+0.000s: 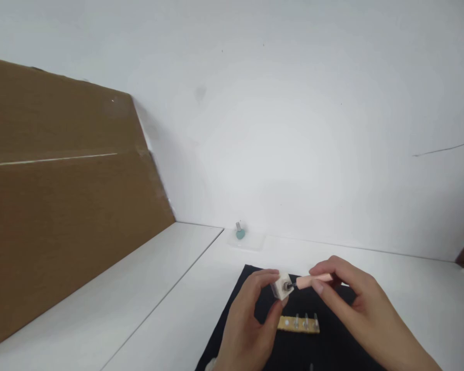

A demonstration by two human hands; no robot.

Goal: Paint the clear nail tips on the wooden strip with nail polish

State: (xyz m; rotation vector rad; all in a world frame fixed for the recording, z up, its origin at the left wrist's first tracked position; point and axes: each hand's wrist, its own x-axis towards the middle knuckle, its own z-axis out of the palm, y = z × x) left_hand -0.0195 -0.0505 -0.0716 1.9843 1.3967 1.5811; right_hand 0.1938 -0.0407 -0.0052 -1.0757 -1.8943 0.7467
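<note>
Closest in, the left hand (pixel 245 324) curls half shut around a small white cube (pixel 280 288), with the thumb and fingers pinching it from opposite sides. The cube is held in the air above a black mat (pixel 332 350). The right hand (pixel 355 304) is also partly closed, its fingertips (pixel 319 270) pinching a peach-coloured cylindrical handle (pixel 309 281) whose dark tip meets a round metal fitting (pixel 286 285) in the cube's face. Below the hands, a tan wooden strip (pixel 298 323) with a row of metal pegs lies on the mat. Farther off, on the white table (pixel 410 288), a small clear plate (pixel 253 242) carries a teal piece with a metal bolt (pixel 238 232) in it — beyond stands a white wall (pixel 294 129), and a brown cardboard sheet (pixel 62 180) leans at the left.
</note>
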